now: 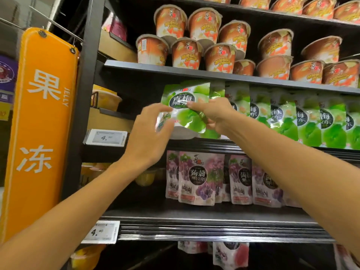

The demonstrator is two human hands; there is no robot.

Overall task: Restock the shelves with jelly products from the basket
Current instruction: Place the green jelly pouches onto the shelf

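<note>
At the nearly full middle shelf (pixel 194 145), the green jelly pouch (pixel 185 114) hovers at the row's left end, right grip (pixel 213 115) pinching it, left grip (pixel 150 134) touching (clamped or not, unclear); basket unseen.

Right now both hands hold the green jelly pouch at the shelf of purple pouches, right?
No. The head view shows the left hand and right hand holding the green jelly pouch at the shelf of green pouches; the purple pouches stand one shelf lower.
</note>
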